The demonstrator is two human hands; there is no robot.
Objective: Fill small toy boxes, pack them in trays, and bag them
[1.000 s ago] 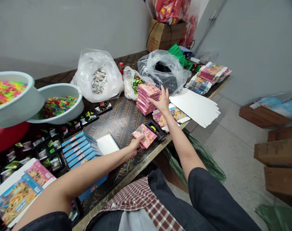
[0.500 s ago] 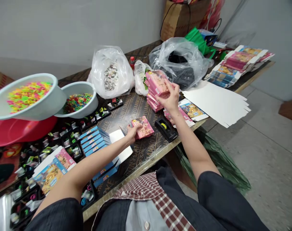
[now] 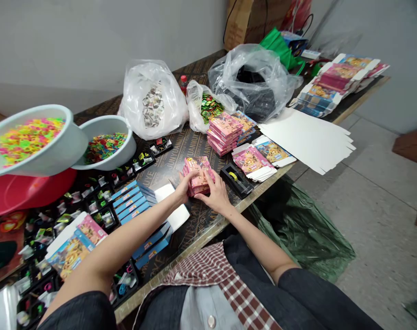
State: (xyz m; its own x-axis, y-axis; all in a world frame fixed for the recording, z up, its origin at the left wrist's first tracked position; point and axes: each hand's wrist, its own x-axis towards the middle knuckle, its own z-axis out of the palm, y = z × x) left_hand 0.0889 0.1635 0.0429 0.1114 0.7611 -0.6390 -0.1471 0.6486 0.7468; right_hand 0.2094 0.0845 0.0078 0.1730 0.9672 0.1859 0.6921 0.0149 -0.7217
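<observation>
Between my two hands is a short stack of pink printed boxes (image 3: 199,170) on the dark table. My left hand (image 3: 185,185) grips its left side, thumb toward the top. From the right, my right hand (image 3: 216,195) closes its fingers along the near right side. A taller pile of pink boxes (image 3: 224,130) stands just behind, beside blue boxes (image 3: 244,123). To the right lies a black tape dispenser (image 3: 236,180) with yellow tape, and flat pink cartons (image 3: 251,161). Left of my hands, blue boxes (image 3: 131,201) stand in a row.
Pale basins (image 3: 62,153) of small coloured pieces stand at the left, over a red basin (image 3: 33,190). Black trays (image 3: 143,160) with small items line the table. Plastic bags (image 3: 153,103) sit at the back. White sheets (image 3: 308,135) overhang the right edge above a green bag (image 3: 304,233).
My right hand has come down from the rear pile to the front stack, which now looks taller. My left hand has stayed at that stack.
</observation>
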